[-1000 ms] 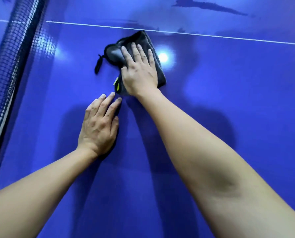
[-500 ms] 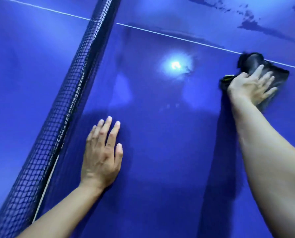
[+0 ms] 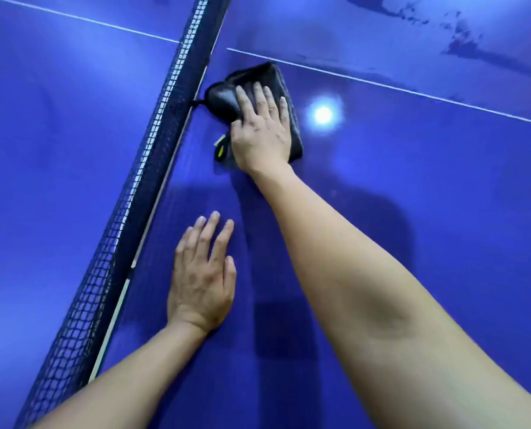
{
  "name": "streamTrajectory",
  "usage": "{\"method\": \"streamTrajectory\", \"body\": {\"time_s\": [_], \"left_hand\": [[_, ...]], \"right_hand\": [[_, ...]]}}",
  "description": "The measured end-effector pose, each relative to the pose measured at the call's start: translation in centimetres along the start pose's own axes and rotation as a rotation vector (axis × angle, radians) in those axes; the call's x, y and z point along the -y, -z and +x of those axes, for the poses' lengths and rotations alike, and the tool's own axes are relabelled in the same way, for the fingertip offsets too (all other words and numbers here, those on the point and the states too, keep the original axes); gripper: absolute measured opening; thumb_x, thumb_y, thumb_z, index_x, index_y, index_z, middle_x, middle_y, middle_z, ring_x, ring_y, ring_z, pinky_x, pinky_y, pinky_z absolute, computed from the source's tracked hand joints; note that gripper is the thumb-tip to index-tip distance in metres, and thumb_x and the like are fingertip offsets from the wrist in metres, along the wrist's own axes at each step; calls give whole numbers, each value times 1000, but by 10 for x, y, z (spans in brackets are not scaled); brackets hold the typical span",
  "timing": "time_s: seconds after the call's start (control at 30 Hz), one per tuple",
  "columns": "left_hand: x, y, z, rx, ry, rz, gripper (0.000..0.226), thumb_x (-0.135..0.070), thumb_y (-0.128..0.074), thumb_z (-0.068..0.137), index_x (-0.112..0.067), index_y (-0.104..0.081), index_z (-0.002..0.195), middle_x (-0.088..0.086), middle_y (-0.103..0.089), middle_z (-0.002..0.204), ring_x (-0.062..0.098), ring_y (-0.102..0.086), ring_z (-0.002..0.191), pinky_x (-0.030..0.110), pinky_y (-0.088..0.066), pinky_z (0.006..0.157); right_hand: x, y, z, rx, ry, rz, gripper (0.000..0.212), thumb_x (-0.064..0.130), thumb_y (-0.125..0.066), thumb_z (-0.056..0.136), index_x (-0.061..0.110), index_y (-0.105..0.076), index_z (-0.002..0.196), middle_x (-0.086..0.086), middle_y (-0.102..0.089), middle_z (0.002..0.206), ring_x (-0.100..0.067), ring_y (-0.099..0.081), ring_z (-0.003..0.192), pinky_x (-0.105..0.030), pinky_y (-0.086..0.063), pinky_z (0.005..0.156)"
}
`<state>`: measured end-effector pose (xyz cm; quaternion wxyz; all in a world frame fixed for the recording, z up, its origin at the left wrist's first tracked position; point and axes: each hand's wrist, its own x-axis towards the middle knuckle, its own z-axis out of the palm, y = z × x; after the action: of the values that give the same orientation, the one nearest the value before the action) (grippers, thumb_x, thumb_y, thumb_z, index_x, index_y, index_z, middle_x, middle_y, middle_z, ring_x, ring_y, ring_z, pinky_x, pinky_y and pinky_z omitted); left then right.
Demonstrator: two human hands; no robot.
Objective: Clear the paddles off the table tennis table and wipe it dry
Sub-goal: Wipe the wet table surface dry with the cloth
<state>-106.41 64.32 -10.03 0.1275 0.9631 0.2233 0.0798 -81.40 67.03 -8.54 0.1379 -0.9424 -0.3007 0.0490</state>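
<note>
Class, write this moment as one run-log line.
stage: wiping | right hand: pressing dark cloth flat beside net | left hand: flat on table | dark streaks: far right

Illumination is moderate and comes from overhead. One round white lamp reflection [image 3: 323, 114] glares on the glossy blue table tennis desk [image 3: 443, 187] at 1 o'clock from centre. A pale sheen washes the desk at 9 o'clock. Broad, soft-edged shadows lie at centre and towards 3 o'clock, with a darker block at 6 o'clock. Detail at centre is crisp. Wide-angle distortion bows the dark mesh net [image 3: 109, 274] towards 7 o'clock and enlarges the bare right forearm [image 3: 366, 289] at 5 o'clock.
</note>
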Motion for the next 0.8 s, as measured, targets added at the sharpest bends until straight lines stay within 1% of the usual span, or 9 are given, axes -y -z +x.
{"method": "streamTrajectory", "body": {"time_s": [0.1,0.2,0.27,0.33,0.43,0.5,0.6,0.73,0.8], "left_hand": [[0,0,-2,7,2,11,56,-24,-40,95,-9,-47,149,13,-38,159,34,-33,148,48,-23,123],[0,0,0,9,8,3,56,-24,-39,95,-9,-46,149,13,-39,158,35,-32,148,48,-22,123],[0,-1,-1,11,17,-9,56,-24,-39,95,-9,-45,149,14,-39,158,35,-32,148,49,-22,123],[1,-1,0,10,18,-29,56,-27,-39,96,-9,-46,148,14,-39,157,36,-32,148,50,-23,123],[3,1,-1,2,19,-66,55,-31,-39,98,-8,-47,148,15,-40,157,36,-31,148,50,-22,122],[4,2,-1,2,13,-132,55,-32,-38,99,-7,-48,147,16,-39,157,35,-30,148,50,-20,123],[7,7,-5,11,-7,-261,54,-31,-38,98,-6,-51,144,15,-41,156,35,-33,146,48,-17,125],[13,21,-42,-39,-65,-143,41,-15,-50,90,-2,-58,127,19,-54,136,40,-46,130,52,-29,118],[12,25,-71,-45,-82,-105,38,-10,-51,87,0,-57,124,21,-54,132,43,-48,124,54,-35,112]], "right_hand": [[-101,26,-46,-99,-184,-8,64,36,-37,95,31,-31,159,-4,-26,167,-18,-19,155,-39,-2,127],[-220,61,-108,-168,-476,-44,67,36,-32,93,29,-31,159,-7,-27,166,-22,-21,154,-43,-6,127],[-274,80,-144,-194,-671,-31,69,37,-29,91,26,-31,160,-10,-26,166,-24,-21,154,-45,-7,126],[-292,88,-159,-245,-846,-13,73,39,-26,88,23,-32,159,-11,-26,166,-25,-21,154,-45,-8,126],[-266,81,-147,-338,-1008,21,77,39,-24,84,21,-34,158,-12,-27,166,-25,-21,154,-45,-8,126],[-221,68,-135,-311,-921,-23,75,39,-25,86,19,-33,158,-14,-29,165,-27,-23,154,-47,-10,125],[-117,32,-117,-214,-577,-82,71,37,-30,90,22,-31,159,-13,-29,165,-25,-23,153,-45,-8,125],[36,-16,-113,-46,-65,-97,67,42,-39,94,30,-31,159,-5,-28,166,-20,-21,154,-43,-4,126],[74,-25,-119,35,111,-97,63,46,-37,98,35,-29,159,-2,-24,168,-17,-16,155,-42,-3,126]]}}
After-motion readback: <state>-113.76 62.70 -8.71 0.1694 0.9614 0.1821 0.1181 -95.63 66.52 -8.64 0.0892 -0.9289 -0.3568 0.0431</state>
